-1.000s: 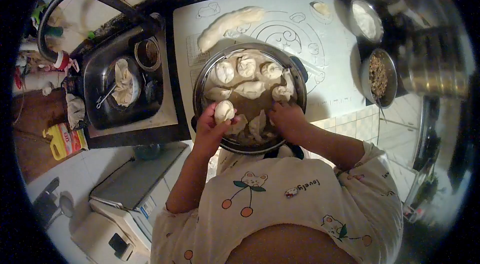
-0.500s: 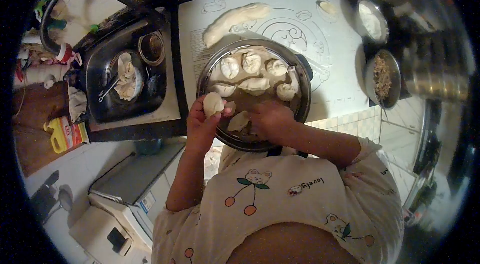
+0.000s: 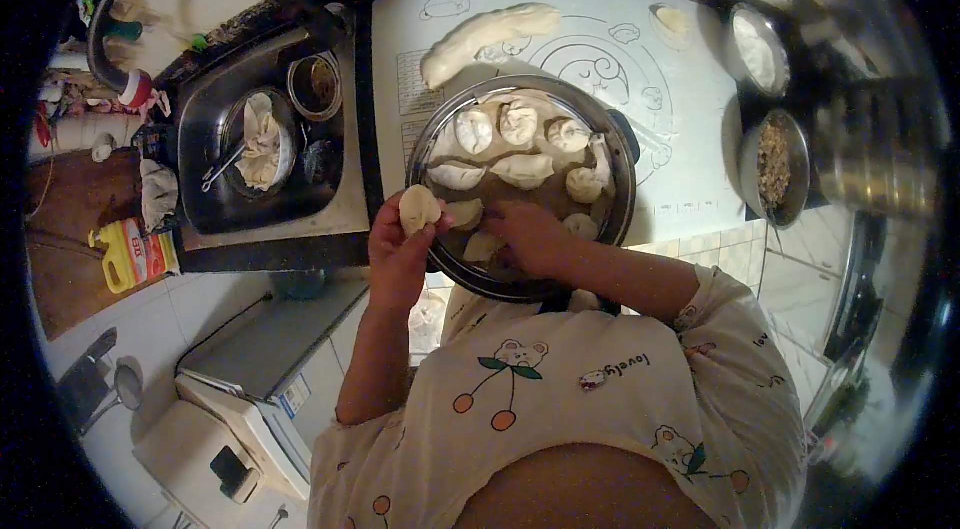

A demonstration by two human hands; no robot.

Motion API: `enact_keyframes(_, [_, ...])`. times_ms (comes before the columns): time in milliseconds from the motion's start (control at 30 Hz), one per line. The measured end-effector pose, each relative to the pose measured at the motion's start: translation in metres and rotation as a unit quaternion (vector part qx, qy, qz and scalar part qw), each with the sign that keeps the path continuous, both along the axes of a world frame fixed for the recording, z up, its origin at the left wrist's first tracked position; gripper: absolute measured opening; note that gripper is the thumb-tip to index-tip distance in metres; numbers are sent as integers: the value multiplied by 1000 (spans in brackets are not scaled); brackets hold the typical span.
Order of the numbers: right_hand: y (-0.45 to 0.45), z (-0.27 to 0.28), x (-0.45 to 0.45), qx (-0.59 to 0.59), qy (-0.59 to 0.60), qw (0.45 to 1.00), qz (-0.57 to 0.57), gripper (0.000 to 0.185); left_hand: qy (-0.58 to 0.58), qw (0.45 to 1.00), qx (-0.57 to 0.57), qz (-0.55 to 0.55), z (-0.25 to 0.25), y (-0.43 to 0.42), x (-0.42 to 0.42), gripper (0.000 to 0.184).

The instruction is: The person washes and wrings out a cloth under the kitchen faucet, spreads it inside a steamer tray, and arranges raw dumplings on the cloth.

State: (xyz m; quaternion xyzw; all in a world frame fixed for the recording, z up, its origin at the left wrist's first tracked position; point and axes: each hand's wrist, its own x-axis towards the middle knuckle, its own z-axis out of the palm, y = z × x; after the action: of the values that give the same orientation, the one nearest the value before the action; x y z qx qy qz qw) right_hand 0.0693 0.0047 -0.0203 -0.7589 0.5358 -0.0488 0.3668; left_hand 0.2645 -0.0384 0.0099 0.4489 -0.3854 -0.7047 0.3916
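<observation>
In my left hand (image 3: 397,247), at the left rim of a round metal pan (image 3: 628,194), a pale dumpling (image 3: 420,210) is pinched between fingers and thumb. My right hand (image 3: 532,237) reaches low inside the pan, its fingertips close to a dumpling (image 3: 484,247) by the near rim and another dumpling (image 3: 461,215) beside it. Whether those fingers grip anything is not visible. Several more pleated dumplings lie farther back, among them a plump one (image 3: 519,123) and a longer one (image 3: 522,170). A dumpling (image 3: 581,226) shows just right of my right hand.
A long roll of dough (image 3: 490,41) lies on a printed white mat (image 3: 680,59). To the right stand a bowl of white flour (image 3: 758,51) and a bowl of minced filling (image 3: 774,165). At left, a black sink (image 3: 210,214) holds a bowl with pale scraps (image 3: 262,154).
The whole view has shifted slightly. My left hand, with its dumpling, sits a little farther left of the pan. My right hand has shifted slightly, uncovering the dumpling to its right.
</observation>
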Motion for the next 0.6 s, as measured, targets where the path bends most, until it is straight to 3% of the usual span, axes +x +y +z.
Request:
enact_keyframes(133, [0,-6,0,46,-53,997,-31,38,22,1000,1,5,0,-1,-4,38])
enact_keyframes(233, [-1,3,-1,17,-89,995,-44,36,30,1000,1,-2,2,-4,-6,38])
enact_keyframes(433, [-8,15,-32,6,-107,994,2,40,42,999,-8,-25,0,-4,-4,40])
enact_keyframes(533, [-4,24,-47,27,41,990,132,42,39,999,-5,-27,-4,-2,-4,41])
enact_keyframes(600, [0,25,-51,15,52,989,134,42,41,999,1,-19,-5,-1,-8,40])
